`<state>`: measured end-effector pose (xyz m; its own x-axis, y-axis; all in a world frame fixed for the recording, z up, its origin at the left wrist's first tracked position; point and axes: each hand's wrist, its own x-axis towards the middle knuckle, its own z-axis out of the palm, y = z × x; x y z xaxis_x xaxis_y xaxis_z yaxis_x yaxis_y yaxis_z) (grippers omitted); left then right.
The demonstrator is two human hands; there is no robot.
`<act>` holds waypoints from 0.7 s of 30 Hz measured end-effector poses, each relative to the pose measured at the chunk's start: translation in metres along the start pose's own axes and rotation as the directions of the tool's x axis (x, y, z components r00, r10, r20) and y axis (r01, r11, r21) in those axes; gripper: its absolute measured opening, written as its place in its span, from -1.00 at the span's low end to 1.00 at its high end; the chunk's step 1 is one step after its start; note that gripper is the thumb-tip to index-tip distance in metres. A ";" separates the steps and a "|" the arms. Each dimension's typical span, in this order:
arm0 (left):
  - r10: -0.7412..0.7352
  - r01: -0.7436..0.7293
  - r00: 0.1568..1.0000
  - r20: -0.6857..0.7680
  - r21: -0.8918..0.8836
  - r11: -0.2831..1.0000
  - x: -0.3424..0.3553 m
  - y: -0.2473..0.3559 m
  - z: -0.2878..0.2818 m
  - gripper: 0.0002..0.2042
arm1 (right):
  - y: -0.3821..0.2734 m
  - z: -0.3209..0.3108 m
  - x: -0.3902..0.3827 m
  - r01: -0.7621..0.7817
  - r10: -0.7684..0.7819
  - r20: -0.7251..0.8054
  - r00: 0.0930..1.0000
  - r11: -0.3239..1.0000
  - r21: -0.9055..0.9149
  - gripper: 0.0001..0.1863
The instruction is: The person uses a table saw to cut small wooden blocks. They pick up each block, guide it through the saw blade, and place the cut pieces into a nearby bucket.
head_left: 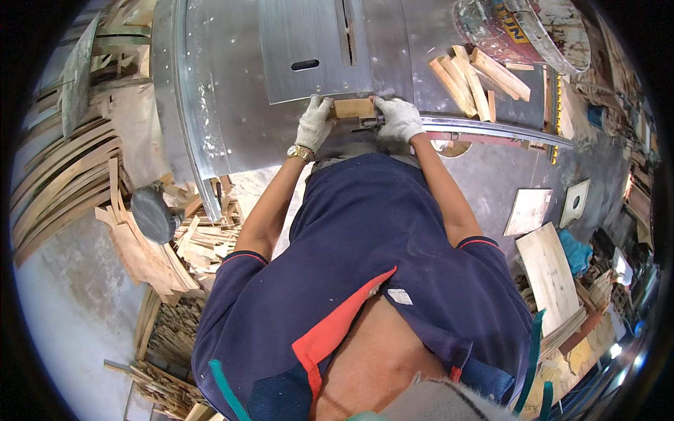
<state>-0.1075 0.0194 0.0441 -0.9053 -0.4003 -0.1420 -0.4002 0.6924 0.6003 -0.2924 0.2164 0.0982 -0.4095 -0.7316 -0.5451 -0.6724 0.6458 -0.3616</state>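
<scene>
A short, pale wood block (354,108) lies crosswise at the near edge of a grey metal saw table (232,77). My left hand (314,124), in a white knit glove with a wristwatch below it, grips the block's left end. At its right end, my right hand (400,120), also gloved in white, holds it with the fingers closed. Just beyond the block is a metal plate (309,56) with an oval hole and a long narrow slot (347,31) running away from me. The undersides of my fingers are hidden.
Several cut wood sticks (477,81) lie at the table's right, beside a paint-stained bucket (491,31). A metal rail (491,128) runs along the near right edge. Curved wood strips (67,182) and offcuts (200,242) pile up on the left floor. Boards (550,274) lean at right.
</scene>
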 end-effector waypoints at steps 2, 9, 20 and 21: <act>0.023 -0.022 0.999 -0.023 0.018 1.000 0.014 -0.002 -0.003 -0.54 | 0.001 -0.013 0.012 -0.036 0.037 0.035 0.999 0.999 -0.033 -0.04; 0.092 -0.086 0.995 -0.032 0.146 0.985 0.083 -0.015 -0.019 -0.57 | 0.013 -0.045 0.065 0.050 -0.051 -0.019 0.999 0.998 -0.047 0.00; 0.052 -0.042 0.998 -0.041 0.221 0.974 0.184 -0.023 -0.045 -0.59 | 0.027 -0.105 0.148 0.068 -0.074 -0.072 0.995 0.995 -0.079 -0.06; 0.038 -0.028 0.999 -0.039 0.227 0.974 0.193 -0.023 -0.047 -0.58 | 0.029 -0.110 0.156 0.068 -0.074 -0.072 0.995 0.995 -0.079 -0.07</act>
<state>-0.2659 -0.1022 0.0398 -0.9137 -0.3967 -0.0883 -0.3963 0.8216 0.4098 -0.4429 0.0972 0.0859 -0.4023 -0.7909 -0.4611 -0.7452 0.5755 -0.3370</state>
